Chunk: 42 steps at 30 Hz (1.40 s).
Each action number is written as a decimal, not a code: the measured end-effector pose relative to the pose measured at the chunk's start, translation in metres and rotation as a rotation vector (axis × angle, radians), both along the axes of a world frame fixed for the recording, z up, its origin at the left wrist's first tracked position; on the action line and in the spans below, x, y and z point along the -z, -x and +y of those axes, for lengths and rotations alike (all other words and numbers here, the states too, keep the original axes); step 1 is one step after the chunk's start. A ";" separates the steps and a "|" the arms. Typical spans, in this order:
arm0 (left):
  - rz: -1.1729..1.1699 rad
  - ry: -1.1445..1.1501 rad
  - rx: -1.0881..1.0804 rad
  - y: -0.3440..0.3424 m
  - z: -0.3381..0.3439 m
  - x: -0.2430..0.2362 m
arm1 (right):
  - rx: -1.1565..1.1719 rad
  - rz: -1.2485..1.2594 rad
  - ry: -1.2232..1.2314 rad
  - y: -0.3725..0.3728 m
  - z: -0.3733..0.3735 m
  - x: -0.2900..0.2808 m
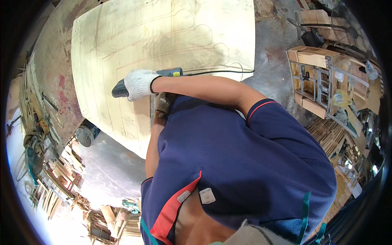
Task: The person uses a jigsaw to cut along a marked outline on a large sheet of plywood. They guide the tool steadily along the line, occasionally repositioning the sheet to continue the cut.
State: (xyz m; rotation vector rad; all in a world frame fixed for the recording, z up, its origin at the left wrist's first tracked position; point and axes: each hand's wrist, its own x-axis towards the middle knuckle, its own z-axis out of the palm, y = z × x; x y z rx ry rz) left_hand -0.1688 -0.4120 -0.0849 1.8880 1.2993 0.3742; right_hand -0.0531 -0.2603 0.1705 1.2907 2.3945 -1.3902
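Note:
My right hand [140, 84], in a white knit glove, is wrapped round a corded power tool [168, 72]. The tool has a dark rounded front end and a blue rear with a yellow label; its blade or bit is hidden. It lies low over a large pale wooden sheet [183, 24] marked with long, round-ended outlines. A black cord [216, 72] trails off to the right. Close to my body, my left hand [163, 103] wears a darker, worn glove. It is beside the sheet, under my right forearm, with its fingers mostly hidden.
A dark round container [86, 134] stands by the sheet's left edge. Tools and wood scraps [43, 139] lie along the left. On the right is a wooden frame structure [312, 81] with metal bars, near stacked wood strips [328, 136]. More offcuts [118, 222] lie at lower left.

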 end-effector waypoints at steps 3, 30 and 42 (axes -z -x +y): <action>0.154 0.162 0.152 0.001 0.017 -0.024 | 0.015 0.018 -0.006 0.001 -0.002 0.004; -0.364 0.577 -0.254 -0.021 0.016 0.004 | 0.216 -0.075 0.003 -0.054 -0.014 -0.088; -0.921 1.010 -0.944 0.014 0.037 -0.048 | 1.216 -0.162 -0.064 -0.172 -0.140 -0.094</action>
